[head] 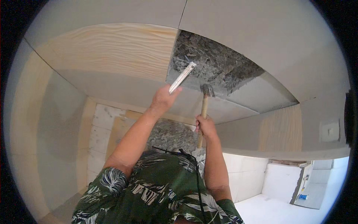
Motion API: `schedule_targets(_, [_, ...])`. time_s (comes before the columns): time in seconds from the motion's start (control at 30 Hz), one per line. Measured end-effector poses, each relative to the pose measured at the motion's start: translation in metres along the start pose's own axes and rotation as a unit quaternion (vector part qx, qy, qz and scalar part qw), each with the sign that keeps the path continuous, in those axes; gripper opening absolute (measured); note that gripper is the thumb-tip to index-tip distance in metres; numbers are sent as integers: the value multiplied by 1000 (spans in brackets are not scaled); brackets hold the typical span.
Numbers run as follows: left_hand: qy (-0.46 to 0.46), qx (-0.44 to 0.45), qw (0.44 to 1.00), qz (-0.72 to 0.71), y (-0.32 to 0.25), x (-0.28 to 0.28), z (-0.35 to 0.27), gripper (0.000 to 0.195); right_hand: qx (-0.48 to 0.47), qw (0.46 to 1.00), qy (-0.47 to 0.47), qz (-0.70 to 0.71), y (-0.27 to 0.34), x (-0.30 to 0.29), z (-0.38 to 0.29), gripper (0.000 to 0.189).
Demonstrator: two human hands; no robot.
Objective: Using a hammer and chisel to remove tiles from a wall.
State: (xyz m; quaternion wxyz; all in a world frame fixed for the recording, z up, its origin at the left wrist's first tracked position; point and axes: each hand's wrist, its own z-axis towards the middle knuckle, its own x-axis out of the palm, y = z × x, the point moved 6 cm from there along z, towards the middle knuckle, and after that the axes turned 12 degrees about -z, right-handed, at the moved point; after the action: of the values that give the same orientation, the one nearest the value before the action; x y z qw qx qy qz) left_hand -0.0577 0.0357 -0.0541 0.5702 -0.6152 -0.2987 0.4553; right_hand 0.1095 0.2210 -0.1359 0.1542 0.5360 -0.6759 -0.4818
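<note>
My left hand [164, 98] is closed around the lower end of a flat, pale metal bar [182, 77]. The bar slants up to the right, its far end in front of a rough, dark patch of bared mortar [215, 60] in the tiled wall; whether it touches cannot be told. In my right hand [206, 127] is a hammer [204, 105], gripped around its wooden handle. The dark hammer head stands near the patch's lower edge, right of and below the bar. A cream tile with wavy relief [117, 51] borders the patch on the left.
Plain grey tiles [251, 33] lie above the patch, and a smooth grey strip [260, 91] is at its right. Grey rubble [173, 133] and a tan sheet [116, 137] lie below, partly behind my arms. A wall switch [330, 131] is at the right. Farther off stands a blue container [303, 197].
</note>
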Motion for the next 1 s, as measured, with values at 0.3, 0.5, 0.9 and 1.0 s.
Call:
schedule_targets(0.3, [-57, 14, 998, 34, 11, 7, 5, 44, -114, 992, -55, -1, 25, 19, -16, 19])
schedule_targets(0.5, [-54, 55, 995, 60, 6, 16, 5, 43, -307, 946, -109, 0, 41, 24, -4, 18])
schedule_targets(0.9, [-50, 108, 991, 66, 20, 23, 14, 43, -343, 932, -99, -67, 63, 28, 4, 18])
schedule_targets(1.0, [-43, 42, 998, -12, 25, 26, 16, 42, -283, 947, -85, -127, 78, 32, 7, 21])
